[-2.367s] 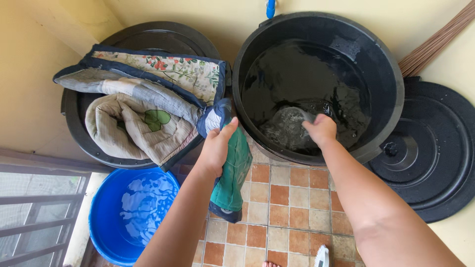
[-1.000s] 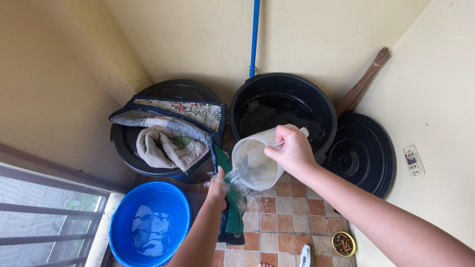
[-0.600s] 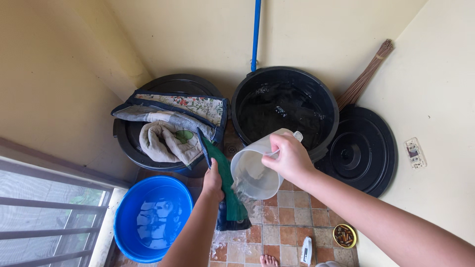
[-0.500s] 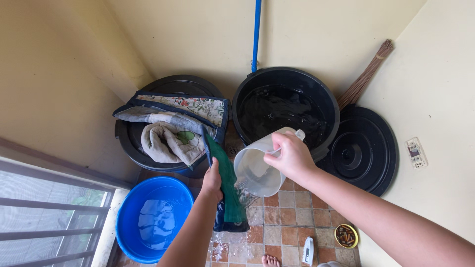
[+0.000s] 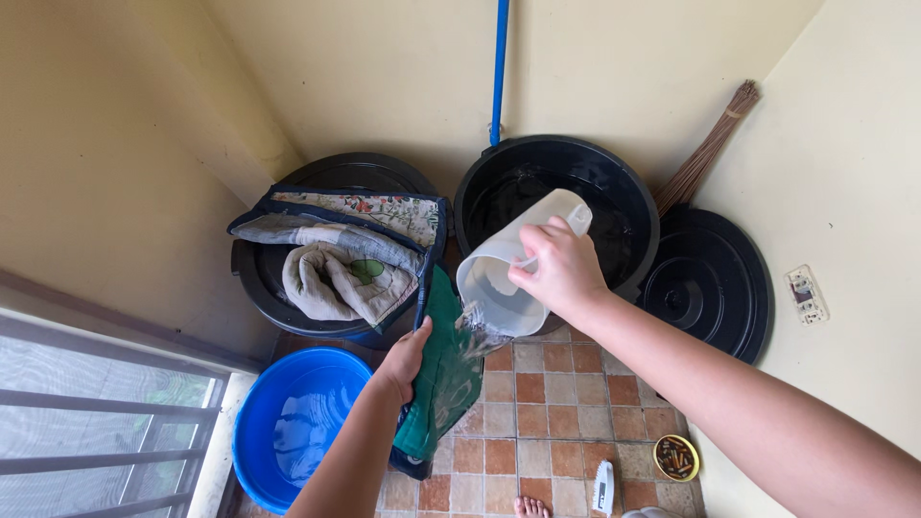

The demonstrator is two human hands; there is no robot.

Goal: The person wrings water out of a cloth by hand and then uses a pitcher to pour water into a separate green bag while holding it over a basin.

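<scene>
Item, nearest me: tiled floor (image 5: 566, 403), carrying everything below. At its near edge I see a white brush (image 5: 602, 486) and, toward the right wall, a small yellow dish (image 5: 676, 458).

Item: blue basin (image 5: 288, 422), at the floor's near left corner, water inside.

Item: my left hand (image 5: 406, 357), fingers closed on the upper edge of a green cloth (image 5: 443, 379). The cloth hangs down over the tiles, just right of the basin, its top still joined to the bedding behind.

Item: my right hand (image 5: 561, 269), clenched around the handle of a translucent plastic jug (image 5: 508, 269). The jug is tilted mouth-down, water (image 5: 475, 336) running from it onto the cloth.

Item: black tub (image 5: 331, 254), far left, with a folded floral quilt (image 5: 350, 254) draped over it.

Item: black barrel (image 5: 638, 206), far centre, open, dark water inside.

Item: black lid (image 5: 715, 288), lying right of the barrel.

Item: broom bristles (image 5: 705, 153), leaning in the far right corner; blue pipe (image 5: 499, 67) on the back wall.
</scene>
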